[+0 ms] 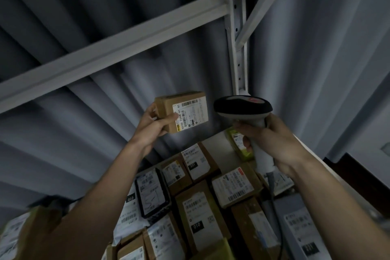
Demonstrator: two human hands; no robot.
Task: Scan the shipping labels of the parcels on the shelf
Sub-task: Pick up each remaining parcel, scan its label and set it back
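My left hand point(152, 126) grips a small cardboard parcel point(166, 104) raised above the shelf, thumb lying on the edge of its white shipping label point(191, 115), which faces me. My right hand point(272, 141) is curled round the white handle of a barcode scanner point(242, 106); the scanner's dark head sits just right of the parcel. Below both hands, several labelled cardboard parcels point(200, 209) lie packed together on the shelf.
A white shelf beam point(118, 48) crosses above the hands and meets a perforated upright post point(237, 27). Corrugated grey wall behind. The scanner's cable point(272, 188) hangs down over the parcels. A black-framed flat parcel point(152, 194) and a yellow-green packet point(239, 143) lie among the boxes.
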